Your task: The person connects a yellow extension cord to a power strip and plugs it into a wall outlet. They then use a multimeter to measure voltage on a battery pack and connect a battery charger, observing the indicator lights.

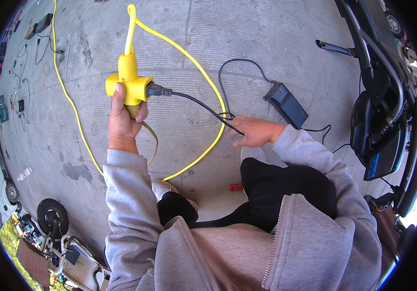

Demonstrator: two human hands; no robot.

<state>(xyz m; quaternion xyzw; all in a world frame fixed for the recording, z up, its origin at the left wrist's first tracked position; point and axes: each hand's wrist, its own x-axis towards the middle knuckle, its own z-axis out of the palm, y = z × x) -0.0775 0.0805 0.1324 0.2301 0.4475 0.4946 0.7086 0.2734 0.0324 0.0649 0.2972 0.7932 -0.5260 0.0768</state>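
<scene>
My left hand (125, 119) is closed around a yellow multi-outlet extension socket (130, 87), its thumb resting on the front. A black plug (156, 90) sits in the socket's right side. From it a black power cord (194, 99) runs down to my right hand (256, 132) and disappears between the thumb and fingers. That hand is palm down, its fingertips blurred, and seems to grip the cord loosely. Beyond it, the cord loops over the floor to a black charger box (287, 104). A thick yellow cable (194, 60) leaves the socket's top and curves round to my feet.
An electric scooter or motorbike (380, 97) stands at the right. More yellow cable (68, 97) crosses the floor on the left, near loose chargers and wires (21, 104). A wheel (52, 216) and vehicle parts lie lower left. A red object (235, 187) is between my feet.
</scene>
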